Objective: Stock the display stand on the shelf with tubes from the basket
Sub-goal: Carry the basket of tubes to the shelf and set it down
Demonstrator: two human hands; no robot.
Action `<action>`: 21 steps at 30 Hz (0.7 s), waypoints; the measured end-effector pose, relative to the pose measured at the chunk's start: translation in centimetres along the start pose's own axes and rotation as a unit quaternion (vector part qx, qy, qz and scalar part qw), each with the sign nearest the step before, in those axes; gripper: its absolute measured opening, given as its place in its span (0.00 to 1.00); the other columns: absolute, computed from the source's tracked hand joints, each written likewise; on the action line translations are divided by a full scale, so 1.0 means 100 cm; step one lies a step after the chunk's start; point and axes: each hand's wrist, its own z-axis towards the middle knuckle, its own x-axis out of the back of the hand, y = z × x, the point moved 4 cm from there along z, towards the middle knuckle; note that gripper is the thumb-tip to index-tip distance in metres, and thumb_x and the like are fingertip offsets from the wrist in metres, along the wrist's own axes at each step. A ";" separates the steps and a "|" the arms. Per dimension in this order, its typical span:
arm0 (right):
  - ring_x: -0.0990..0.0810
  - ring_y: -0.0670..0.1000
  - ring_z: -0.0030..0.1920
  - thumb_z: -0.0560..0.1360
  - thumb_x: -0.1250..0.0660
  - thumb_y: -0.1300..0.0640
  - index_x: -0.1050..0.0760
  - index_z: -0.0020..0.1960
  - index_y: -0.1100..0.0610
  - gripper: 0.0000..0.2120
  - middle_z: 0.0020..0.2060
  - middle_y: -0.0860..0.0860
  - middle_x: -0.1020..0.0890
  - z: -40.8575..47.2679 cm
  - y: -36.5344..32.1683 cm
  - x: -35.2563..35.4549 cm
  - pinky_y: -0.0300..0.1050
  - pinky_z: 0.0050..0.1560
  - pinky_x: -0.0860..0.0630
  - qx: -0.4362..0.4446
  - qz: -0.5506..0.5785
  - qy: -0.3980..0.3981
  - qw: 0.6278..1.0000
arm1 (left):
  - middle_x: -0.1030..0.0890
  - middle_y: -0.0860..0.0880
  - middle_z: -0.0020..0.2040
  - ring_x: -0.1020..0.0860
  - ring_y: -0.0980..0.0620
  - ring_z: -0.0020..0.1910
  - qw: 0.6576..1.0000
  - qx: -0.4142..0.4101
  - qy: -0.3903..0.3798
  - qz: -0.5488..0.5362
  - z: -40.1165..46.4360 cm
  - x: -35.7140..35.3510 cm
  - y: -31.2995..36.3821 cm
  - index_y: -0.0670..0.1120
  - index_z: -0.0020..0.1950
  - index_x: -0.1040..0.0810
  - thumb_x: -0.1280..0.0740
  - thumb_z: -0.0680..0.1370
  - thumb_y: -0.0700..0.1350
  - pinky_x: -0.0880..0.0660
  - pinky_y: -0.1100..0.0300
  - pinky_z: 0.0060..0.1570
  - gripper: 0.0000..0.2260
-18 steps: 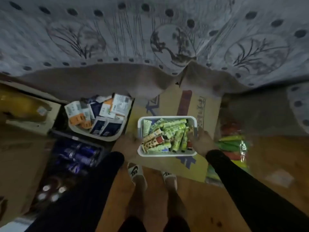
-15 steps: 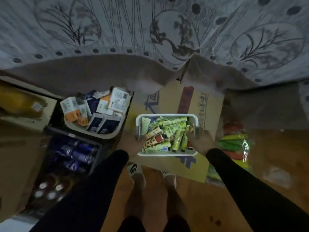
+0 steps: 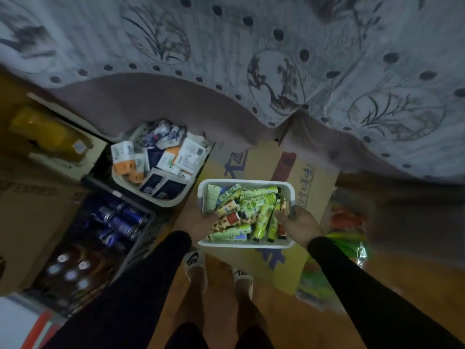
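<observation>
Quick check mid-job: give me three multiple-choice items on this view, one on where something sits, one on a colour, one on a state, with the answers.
1. Where do the blue cans lie relative to the white basket?
A. To its left, in a dark crate
B. Inside it
C. On the patterned cloth

2. What colour are most tubes in the basket?
A. Black
B. Yellow-green
C. Purple

3. How is the basket held?
A. Left hand only
B. Resting untouched on the floor
C. A hand at each side

Answers:
1 A, the cans fill the dark crate left of the basket.
2 B, green and yellow-green tubes dominate the pile, with a few orange or patterned ones.
3 C, the left hand holds the basket's left side and the right hand its right rim.
</observation>
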 end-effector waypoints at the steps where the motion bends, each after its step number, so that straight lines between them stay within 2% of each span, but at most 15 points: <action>1: 0.35 0.52 0.32 0.79 0.38 0.43 0.40 0.38 0.55 0.20 0.31 0.51 0.37 -0.006 -0.009 0.005 0.46 0.35 0.38 0.015 -0.001 -0.002 1.000 | 0.20 0.54 0.57 0.22 0.52 0.51 1.000 -0.007 0.014 -0.010 -0.012 0.007 0.003 0.54 0.67 0.28 0.34 0.79 0.55 0.26 0.53 0.50 0.17; 4: 0.29 0.52 0.34 0.78 0.37 0.42 0.34 0.41 0.56 0.18 0.33 0.52 0.30 -0.033 -0.044 0.021 0.46 0.37 0.33 0.070 -0.018 -0.009 0.997 | 0.17 0.53 0.49 0.19 0.54 0.46 0.997 -0.012 0.055 -0.048 -0.057 0.028 0.009 0.53 0.56 0.23 0.33 0.80 0.51 0.23 0.56 0.43 0.07; 5: 0.26 0.52 0.36 0.78 0.37 0.43 0.31 0.43 0.57 0.18 0.36 0.53 0.26 -0.045 -0.059 0.024 0.45 0.37 0.31 0.095 -0.034 -0.014 0.995 | 0.17 0.53 0.47 0.19 0.54 0.43 0.996 -0.018 0.073 -0.057 -0.077 0.036 0.008 0.54 0.55 0.22 0.34 0.80 0.52 0.22 0.55 0.41 0.06; 7: 0.23 0.52 0.39 0.78 0.37 0.42 0.29 0.47 0.59 0.18 0.39 0.53 0.22 -0.058 -0.081 0.030 0.44 0.36 0.30 0.129 -0.063 -0.011 0.990 | 0.17 0.52 0.46 0.19 0.53 0.42 0.993 -0.014 0.092 -0.067 -0.102 0.045 0.006 0.54 0.57 0.23 0.34 0.79 0.56 0.21 0.52 0.40 0.10; 9: 0.23 0.52 0.42 0.77 0.38 0.41 0.28 0.48 0.56 0.17 0.40 0.52 0.22 -0.088 -0.112 0.031 0.45 0.39 0.29 0.179 -0.103 -0.018 0.978 | 0.19 0.53 0.48 0.20 0.53 0.44 0.984 0.003 0.139 -0.111 -0.147 0.060 -0.002 0.55 0.58 0.26 0.34 0.79 0.57 0.23 0.56 0.40 0.11; 11: 0.22 0.53 0.43 0.76 0.38 0.40 0.27 0.48 0.57 0.19 0.40 0.52 0.21 -0.116 -0.140 0.026 0.46 0.42 0.26 0.219 -0.130 -0.031 0.967 | 0.21 0.55 0.47 0.21 0.55 0.43 0.972 0.013 0.182 -0.147 -0.188 0.072 -0.014 0.58 0.55 0.27 0.34 0.79 0.56 0.25 0.59 0.39 0.07; 14: 0.25 0.52 0.36 0.77 0.39 0.40 0.29 0.45 0.60 0.21 0.37 0.55 0.23 -0.163 -0.175 0.004 0.45 0.36 0.31 0.268 -0.176 -0.059 0.945 | 0.20 0.52 0.45 0.21 0.53 0.41 0.955 0.033 0.235 -0.176 -0.249 0.088 -0.038 0.55 0.54 0.26 0.35 0.80 0.56 0.26 0.57 0.36 0.07; 17: 0.23 0.52 0.40 0.77 0.40 0.37 0.30 0.48 0.59 0.22 0.41 0.55 0.22 -0.209 -0.202 -0.032 0.46 0.38 0.29 0.317 -0.237 -0.086 0.914 | 0.19 0.53 0.43 0.20 0.55 0.39 0.936 0.037 0.280 -0.212 -0.311 0.097 -0.072 0.56 0.49 0.25 0.35 0.81 0.51 0.23 0.55 0.38 0.02; 19: 0.23 0.52 0.40 0.78 0.40 0.39 0.29 0.49 0.58 0.21 0.42 0.56 0.22 -0.246 -0.216 -0.060 0.46 0.38 0.28 0.357 -0.268 -0.107 0.889 | 0.19 0.54 0.42 0.20 0.58 0.37 0.921 0.046 0.312 -0.229 -0.354 0.096 -0.098 0.54 0.52 0.24 0.35 0.81 0.51 0.25 0.60 0.36 0.03; 21: 0.26 0.50 0.38 0.78 0.40 0.40 0.31 0.45 0.57 0.19 0.39 0.54 0.24 -0.284 -0.225 -0.091 0.45 0.37 0.31 0.395 -0.294 -0.123 0.862 | 0.20 0.57 0.44 0.21 0.61 0.40 0.903 0.063 0.343 -0.250 -0.396 0.089 -0.129 0.57 0.55 0.27 0.36 0.82 0.52 0.29 0.66 0.34 0.03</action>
